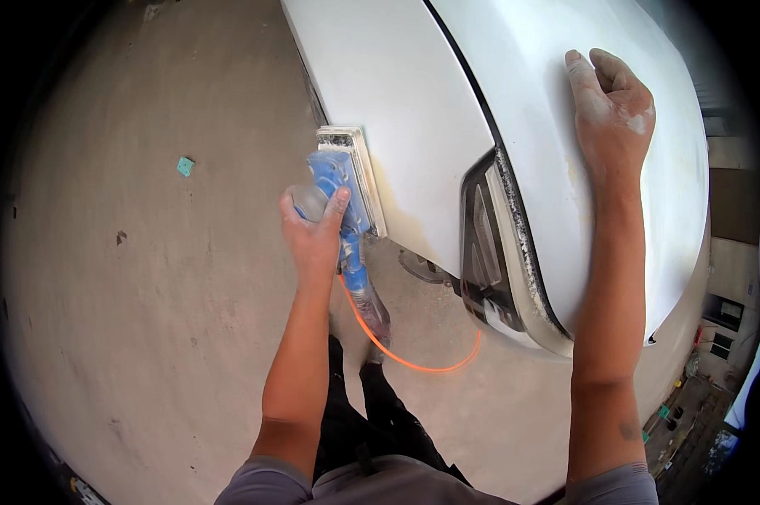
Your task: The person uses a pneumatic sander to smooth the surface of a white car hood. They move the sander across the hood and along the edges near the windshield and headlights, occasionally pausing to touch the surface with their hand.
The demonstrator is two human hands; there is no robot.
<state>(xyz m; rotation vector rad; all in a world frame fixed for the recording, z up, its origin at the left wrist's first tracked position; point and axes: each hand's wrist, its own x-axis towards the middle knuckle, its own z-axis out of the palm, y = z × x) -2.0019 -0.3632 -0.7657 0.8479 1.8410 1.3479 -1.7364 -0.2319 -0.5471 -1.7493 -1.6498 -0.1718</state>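
Observation:
My left hand [317, 227] is wrapped around the top of a blue sander [352, 194], thumb on its body. The sander's long flat pad lies against the side edge of a white car fender [397, 93]. Beside the pad, a beige filler patch [394, 210] shows on the fender. My right hand [614, 114] rests on the white hood [523, 59], its fingers curled in loosely and the thumb apart from them. Nothing shows between thumb and fingers. Pale dust coats both hands.
An orange hose [422, 369] loops below the sander, past my legs. Between fender and hood sits a dark headlight [485, 240]. On the dusty floor [102, 295] lies a small teal square [186, 166]. Assorted items line the far right edge.

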